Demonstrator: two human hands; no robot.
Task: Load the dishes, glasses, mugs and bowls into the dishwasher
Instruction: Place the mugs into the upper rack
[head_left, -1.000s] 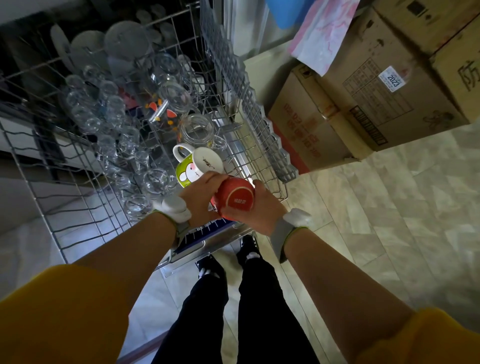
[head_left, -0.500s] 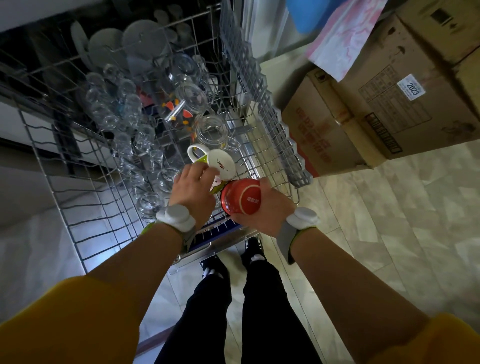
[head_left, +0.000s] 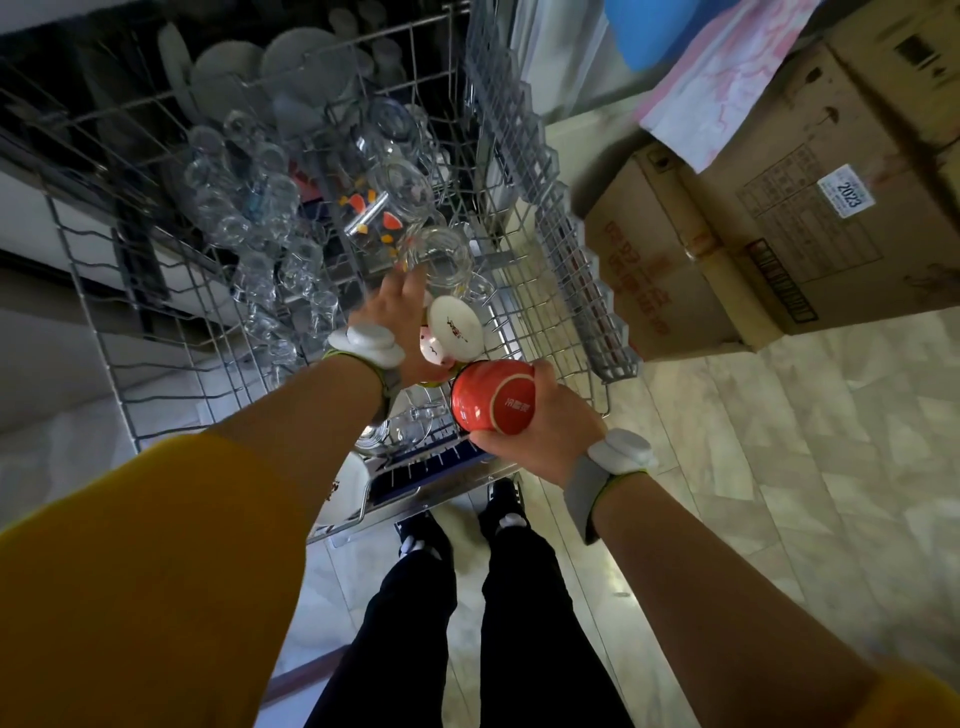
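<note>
Glasses (head_left: 249, 228) fill the rack's (head_left: 582, 291) left; cardboard boxes (head_left: 737, 244) stand to its right.

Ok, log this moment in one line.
right hand: holds red mug, base up | left hand: on white mug | upper rack: nearly full

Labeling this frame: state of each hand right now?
Left hand: open, fingers spread, reaching beside the cartoon mug; holding nothing visible.
Right hand: closed on the red mug, base up, over the rack.
</note>
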